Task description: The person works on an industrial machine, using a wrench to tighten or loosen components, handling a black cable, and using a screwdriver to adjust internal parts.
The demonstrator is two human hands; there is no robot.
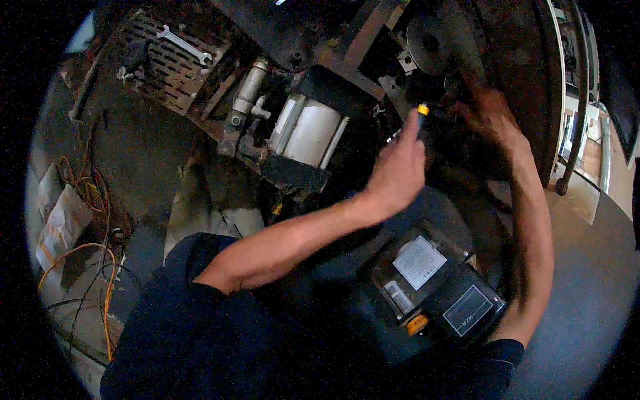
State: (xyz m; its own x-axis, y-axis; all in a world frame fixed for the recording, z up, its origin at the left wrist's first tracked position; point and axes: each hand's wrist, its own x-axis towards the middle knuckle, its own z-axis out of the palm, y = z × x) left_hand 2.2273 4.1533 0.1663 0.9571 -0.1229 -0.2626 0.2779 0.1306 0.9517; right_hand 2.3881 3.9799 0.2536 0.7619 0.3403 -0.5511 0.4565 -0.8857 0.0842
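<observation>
My left hand (399,175) is closed round a dark tool with a yellow end (423,110), its index finger lying along it. A short shiny part shows beside the fingers; the rest of the tool is hidden, so I cannot tell its kind. Farther right, my right hand (495,120) reaches in among dark machine parts. Its fingers are blurred and in shadow, and whether they hold anything does not show. Just beyond both hands stands a grey round disc (428,45) with a dark centre, next to a small metal bracket (406,63).
Left of my hands sits a silver cylinder (313,133) with black end blocks and pipe fittings (250,87). An open-end wrench (185,45) rests on a slotted metal plate (160,77). Nearer me is a black labelled box (470,310). Orange and black cables (107,293) trail at left.
</observation>
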